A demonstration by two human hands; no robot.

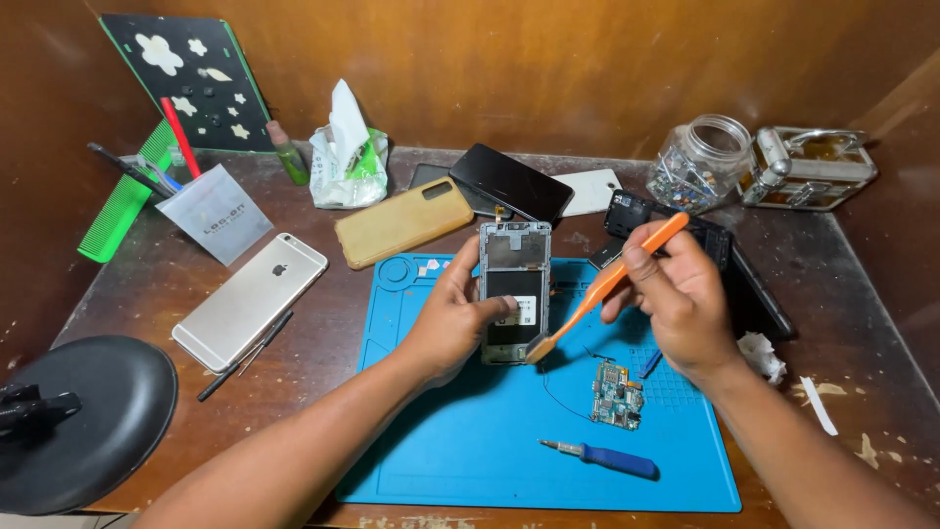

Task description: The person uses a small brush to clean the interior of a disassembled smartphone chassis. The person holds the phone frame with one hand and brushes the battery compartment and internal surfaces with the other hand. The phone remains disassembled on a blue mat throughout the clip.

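Nearest the camera, on the blue mat (460, 451) that covers the middle of the brown surface (157, 294), lies a blue-handled screwdriver (605, 457), and just beyond it a small green circuit board (617, 395). Left of the mat's near corner sits a round black base (83, 416).

Above the mat's middle, the left hand (452, 318) has its grip closed around an opened phone frame (514, 289), thumb pressed on its face beside a small white label with dark print. The right hand (678, 294) pinches an orange brush (605, 286) between thumb and fingers; its bristle end touches the frame's lower edge.

Left of the mat lies a silver phone (250, 299), back up, with a black pen (245, 355) along its near edge. Right of the mat are a crumpled white scrap (764, 355) and a black device (759, 294).

Beyond the mat's far edge lie a phone in a tan case (403, 222), a black phone (511, 183) and a white back cover (590, 191). Farther left stand a grey tool holder (215, 213) bearing dark lettering, a green comb (122, 206), a white and green bag (348, 157) and a black board with pale flower shapes (191, 83) leaning on the wall. Far right stand a glass jar (700, 165) of small parts and a metal case (808, 168).
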